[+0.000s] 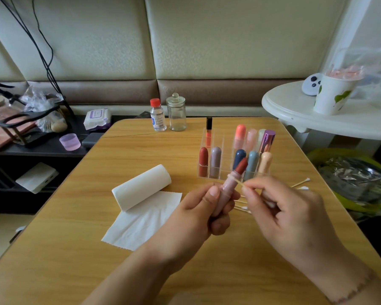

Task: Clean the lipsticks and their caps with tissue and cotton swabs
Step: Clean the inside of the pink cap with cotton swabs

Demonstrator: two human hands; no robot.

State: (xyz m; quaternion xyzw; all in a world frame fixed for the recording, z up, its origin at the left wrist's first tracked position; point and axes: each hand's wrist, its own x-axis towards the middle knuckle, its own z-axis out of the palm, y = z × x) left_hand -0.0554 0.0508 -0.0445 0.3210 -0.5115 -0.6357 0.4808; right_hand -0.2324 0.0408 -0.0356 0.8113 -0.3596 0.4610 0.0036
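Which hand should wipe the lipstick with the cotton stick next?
Probably the right hand: it already pinches the cotton swab, whose end sits beside the collar of the open lipstick. The left hand is busy gripping the tube.

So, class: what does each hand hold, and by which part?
The left hand grips the open lipstick round its pink tube, bullet exposed. The right hand pinches a cotton swab by its stick, its tip at the tube's collar.
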